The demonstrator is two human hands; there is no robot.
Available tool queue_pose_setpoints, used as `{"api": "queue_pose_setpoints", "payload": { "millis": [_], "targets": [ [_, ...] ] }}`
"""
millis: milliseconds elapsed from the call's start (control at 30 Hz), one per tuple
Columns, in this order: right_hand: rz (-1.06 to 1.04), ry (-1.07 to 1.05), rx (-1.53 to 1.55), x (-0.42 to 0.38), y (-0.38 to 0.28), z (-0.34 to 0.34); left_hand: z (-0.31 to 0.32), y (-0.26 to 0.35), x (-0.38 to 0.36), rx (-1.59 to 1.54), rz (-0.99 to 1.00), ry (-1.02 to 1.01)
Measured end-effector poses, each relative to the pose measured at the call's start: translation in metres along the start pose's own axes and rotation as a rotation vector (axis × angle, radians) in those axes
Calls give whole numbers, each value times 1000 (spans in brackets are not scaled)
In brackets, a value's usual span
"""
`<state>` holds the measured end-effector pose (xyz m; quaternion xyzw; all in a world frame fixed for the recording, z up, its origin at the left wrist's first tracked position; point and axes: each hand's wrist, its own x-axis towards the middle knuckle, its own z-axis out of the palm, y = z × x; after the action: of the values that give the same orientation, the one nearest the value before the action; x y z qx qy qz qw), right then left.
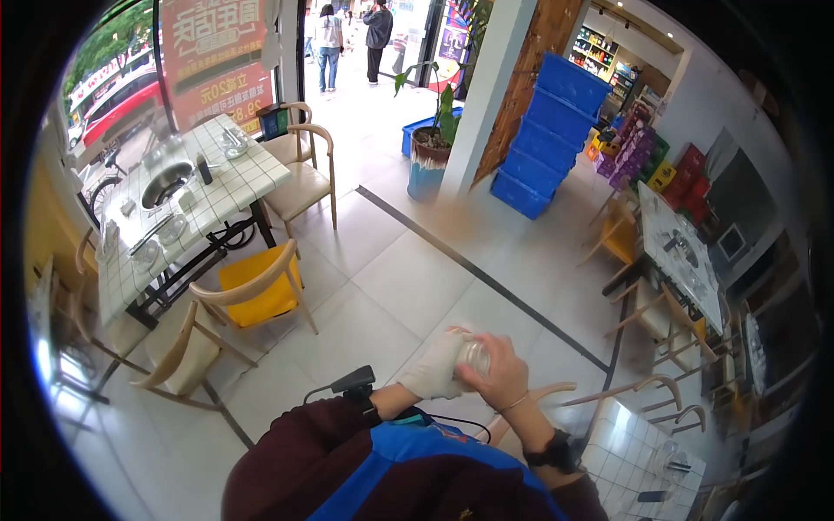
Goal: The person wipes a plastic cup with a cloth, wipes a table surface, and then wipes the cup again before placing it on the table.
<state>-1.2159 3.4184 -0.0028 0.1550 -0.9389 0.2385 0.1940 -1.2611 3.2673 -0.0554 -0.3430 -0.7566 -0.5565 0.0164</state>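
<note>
In front of my body, both hands are together around a small clear glass point(473, 357). My left hand point(433, 366) is covered by a white glove or cloth; which of the two I cannot make out. It presses against the left side of the glass. My right hand point(504, 373) is bare, with its fingers curled round the right side of the glass. The glass's lower part is hidden between the palms.
A tiled table point(208, 135) with dishes and a round burner stands at the left, chairs around it. A yellow-seated chair point(259, 286) is near. Blue crates point(547, 130) are stacked beyond a pillar. Another tiled table point(608, 443) is at my lower right. People point(328, 39) stand outside.
</note>
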Motion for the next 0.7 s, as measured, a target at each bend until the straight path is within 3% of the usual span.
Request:
{"api": "queue_pose_setpoints", "payload": {
  "millis": [33, 67, 133, 167, 267, 333, 367, 433, 467, 533, 567, 633, 667, 700],
  "targets": [
    [-139, 0, -35, 3, 1, -7, -1, 1, 2, -26, -47, -143],
    [-131, -4, -34, 5, 2, -14, -2, 0, 0, -31, -51, -149],
    [-367, -194, -93, 7, 4, -26, -4, -2, -5, -1329, -652, -392],
    [-367, -195, -83, 6, 4, -29, -3, -1, -9, -1326, -660, -386],
    [-478, -250, 8, 7, 4, -35, 2, 10, -14, -1242, -369, -303],
    [-482, -128, 40, 12, 6, -39, 6, 18, -16, -1180, -176, -250],
    [-485, -134, 50, 8, 8, -36, 6, 20, -15, -1179, -182, -239],
    [-55, 8, 285, -4, 14, -24, -1, 26, -8, -427, -78, -48],
    [-73, -16, 303, -9, 10, -14, -4, 30, -4, -420, -94, -17],
    [335, 163, 854, -19, -4, 7, -10, 43, -1, 377, 100, 187],
    [333, 124, 869, -20, -9, 13, -12, 53, -4, 386, 65, 207],
    [273, 318, 827, -22, -16, 17, -12, 74, -6, 166, 13, 287],
    [276, 296, 835, -22, -16, 14, -12, 70, -4, 168, -6, 297],
    [189, 241, 653, -21, -12, 8, -12, 64, 0, 129, 48, 280]
  ]
}}
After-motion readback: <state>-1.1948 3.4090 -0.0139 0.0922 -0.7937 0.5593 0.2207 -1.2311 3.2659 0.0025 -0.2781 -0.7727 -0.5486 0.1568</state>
